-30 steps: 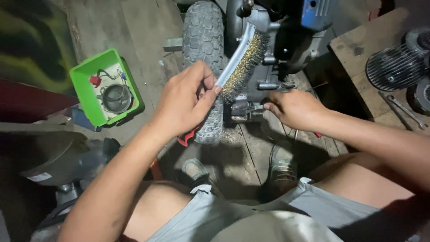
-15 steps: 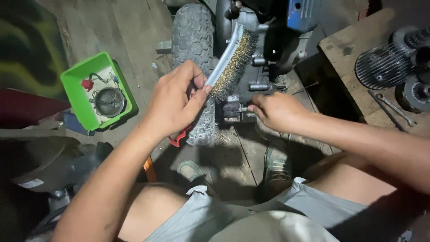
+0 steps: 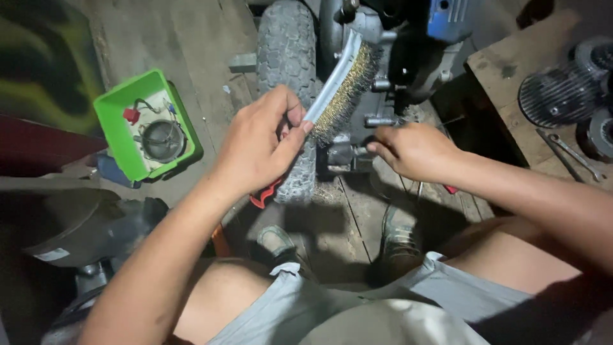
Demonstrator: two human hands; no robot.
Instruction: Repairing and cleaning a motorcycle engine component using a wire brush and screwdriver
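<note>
My left hand (image 3: 258, 145) grips the pale handle of a wire brush (image 3: 345, 89), whose brass bristles rest against a grey metal engine part (image 3: 377, 76) beside a knobbly tyre (image 3: 286, 57). My right hand (image 3: 412, 150) reaches under that engine part, with its fingertips on a dark metal block (image 3: 341, 155); whether it holds anything is hidden. Both my knees and shoes show at the bottom of the head view.
A green plastic tray (image 3: 121, 137) with a round metal part and wires sits on the wooden floor at left. A wooden bench (image 3: 504, 70) at right carries finned engine parts (image 3: 559, 96) and a spanner (image 3: 575, 156). A red-handled tool (image 3: 265, 195) lies under the tyre.
The view has shifted a little, and my left hand has tilted the brush up along the engine part. My right hand stays at the metal block.
</note>
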